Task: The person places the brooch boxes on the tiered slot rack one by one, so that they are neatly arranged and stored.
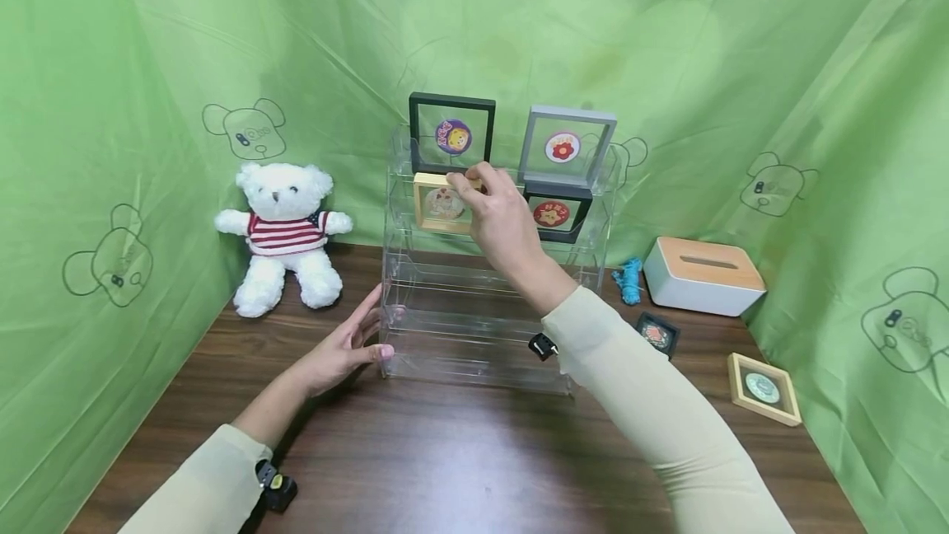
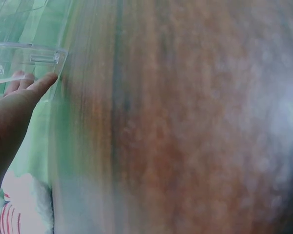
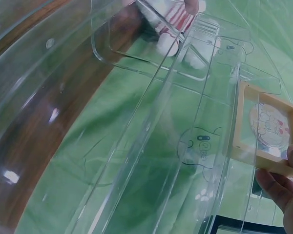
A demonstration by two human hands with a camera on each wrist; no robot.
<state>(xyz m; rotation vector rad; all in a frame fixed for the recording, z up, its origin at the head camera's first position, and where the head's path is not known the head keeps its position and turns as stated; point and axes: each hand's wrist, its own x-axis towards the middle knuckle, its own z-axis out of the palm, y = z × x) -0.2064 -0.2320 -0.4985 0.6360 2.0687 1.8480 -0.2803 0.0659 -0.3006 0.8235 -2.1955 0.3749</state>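
A clear tiered acrylic rack stands on the table. My right hand pinches the right part of a light wood frame with a round badge in it, on the rack's second tier from the top. In the right wrist view, fingertips touch that wood frame. A black frame and a grey frame stand on the top tier; another black frame is right of my hand. My left hand rests against the rack's left side, fingers extended and thumb at the front edge.
Left of the rack sits a white teddy bear in a striped shirt. To the right are blue cord, a tissue box, a small black frame and another wood frame. Green cloth hangs around the table.
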